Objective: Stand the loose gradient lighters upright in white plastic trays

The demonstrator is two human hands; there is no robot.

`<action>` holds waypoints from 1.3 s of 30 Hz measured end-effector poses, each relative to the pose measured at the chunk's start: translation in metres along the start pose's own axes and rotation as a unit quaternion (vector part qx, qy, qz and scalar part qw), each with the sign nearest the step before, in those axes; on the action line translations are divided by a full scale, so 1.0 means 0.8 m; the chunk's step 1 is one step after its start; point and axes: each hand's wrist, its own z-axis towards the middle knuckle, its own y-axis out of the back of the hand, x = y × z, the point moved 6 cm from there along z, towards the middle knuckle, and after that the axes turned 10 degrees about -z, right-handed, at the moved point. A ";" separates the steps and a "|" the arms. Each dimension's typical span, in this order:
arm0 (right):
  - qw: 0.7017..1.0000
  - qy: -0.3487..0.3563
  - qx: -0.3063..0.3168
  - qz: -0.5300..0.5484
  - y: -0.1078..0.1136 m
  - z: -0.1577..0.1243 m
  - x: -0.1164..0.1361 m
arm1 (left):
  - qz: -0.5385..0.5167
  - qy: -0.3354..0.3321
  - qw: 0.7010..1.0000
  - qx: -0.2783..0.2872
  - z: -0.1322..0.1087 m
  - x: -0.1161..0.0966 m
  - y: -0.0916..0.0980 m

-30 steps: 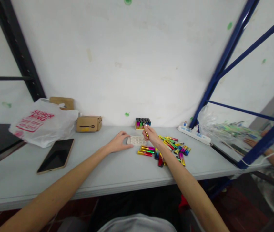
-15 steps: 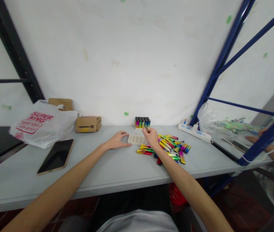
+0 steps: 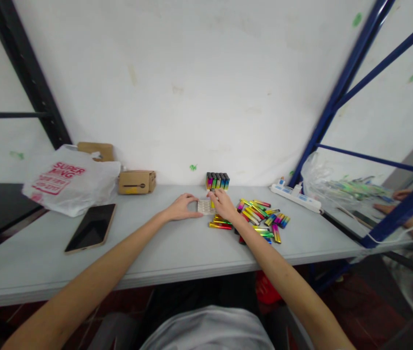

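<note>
A small white tray (image 3: pixel 203 207) with rows of compartments lies on the table between my hands. My left hand (image 3: pixel 184 208) spans its left end, thumb at the near edge and fingers at the far corner. Over the tray's right part, my right hand (image 3: pixel 224 204) pinches a lighter (image 3: pixel 212 204); its yellow body shows just below the fingertips and the rest is hidden. Behind the tray stands a block of upright lighters (image 3: pixel 217 181) with black tops. Loose shiny lighters (image 3: pixel 255 214) in several colours lie heaped to the right, partly behind my right forearm.
On the left are a phone (image 3: pixel 91 227), a white plastic bag (image 3: pixel 73 180) and a cardboard box (image 3: pixel 136 182). A white power strip (image 3: pixel 297 197) lies at the right, near the blue rack post (image 3: pixel 323 131). The wall (image 3: pixel 177 97) closes off the back.
My right hand has come down and slightly left over the tray, with a yellow lighter body now visible under it. My left hand stays at the tray's left end. The view has shifted slightly.
</note>
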 end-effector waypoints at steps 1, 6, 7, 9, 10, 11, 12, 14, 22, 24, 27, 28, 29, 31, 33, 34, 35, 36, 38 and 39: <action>1.000 0.008 0.005 -0.022 0.000 0.000 0.002 | -0.002 -0.004 1.000 -0.005 -0.001 -0.003 -0.001; 0.996 -0.032 0.049 -0.063 -0.003 0.003 -0.003 | -0.015 -0.026 1.000 -0.006 -0.004 -0.019 -0.007; 0.996 -0.033 0.056 -0.063 -0.004 0.003 -0.004 | -0.017 -0.027 1.000 -0.003 -0.004 -0.021 -0.009; 0.995 -0.023 0.079 -0.060 -0.009 0.004 -0.006 | -0.017 -0.026 1.000 0.004 -0.005 -0.023 -0.011; 0.994 -0.016 0.094 -0.058 -0.012 0.004 -0.007 | -0.016 -0.025 1.000 0.008 -0.005 -0.024 -0.011; 0.993 -0.010 0.107 -0.057 -0.015 0.004 -0.008 | -0.014 -0.023 1.000 0.010 -0.005 -0.025 -0.011; 0.992 -0.003 0.117 -0.055 -0.018 0.004 -0.008 | -0.013 -0.022 1.000 0.013 -0.005 -0.025 -0.011; 0.990 0.015 0.130 -0.047 -0.021 0.004 -0.007 | -0.009 -0.019 1.000 0.017 -0.005 -0.027 -0.011; 0.986 0.050 0.149 -0.060 -0.029 0.009 0.006 | -0.009 -0.028 0.999 0.025 -0.006 -0.030 -0.010; 0.979 0.041 0.169 -0.106 -0.033 0.008 0.008 | -0.003 -0.030 0.999 0.030 -0.006 -0.030 -0.011; 0.966 0.018 0.181 -0.186 -0.034 0.005 0.010 | 0.012 -0.034 0.999 0.035 -0.007 -0.028 -0.012; 0.962 0.009 0.177 -0.206 -0.033 0.005 0.011 | 0.016 -0.034 0.999 0.034 -0.007 -0.028 -0.011; 0.960 0.000 0.172 -0.222 -0.031 0.004 0.011 | 0.018 -0.034 0.999 0.034 -0.007 -0.028 -0.011; 0.958 -0.013 0.162 -0.238 -0.028 0.003 0.011 | 0.021 -0.032 0.999 0.035 -0.007 -0.027 -0.011; 0.958 -0.014 0.162 -0.235 -0.026 0.002 0.010 | 0.025 -0.030 0.999 0.038 -0.008 -0.028 -0.011; 0.959 -0.010 0.164 -0.229 -0.027 0.002 0.009 | 0.027 -0.031 0.998 0.038 -0.008 -0.029 -0.011; 0.961 -0.004 0.167 -0.222 -0.028 0.002 0.009 | 0.029 -0.031 0.998 0.039 -0.008 -0.029 -0.010; 0.962 0.000 0.169 -0.216 -0.029 0.001 0.009 | 0.031 -0.032 0.998 0.040 -0.008 -0.030 -0.010; 0.965 -0.001 0.163 -0.203 -0.028 0.003 0.008 | 0.030 -0.032 0.998 0.043 -0.008 -0.031 -0.010; 0.969 -0.006 0.153 -0.196 -0.026 0.005 0.008 | 0.028 -0.032 0.998 0.043 -0.008 -0.031 -0.009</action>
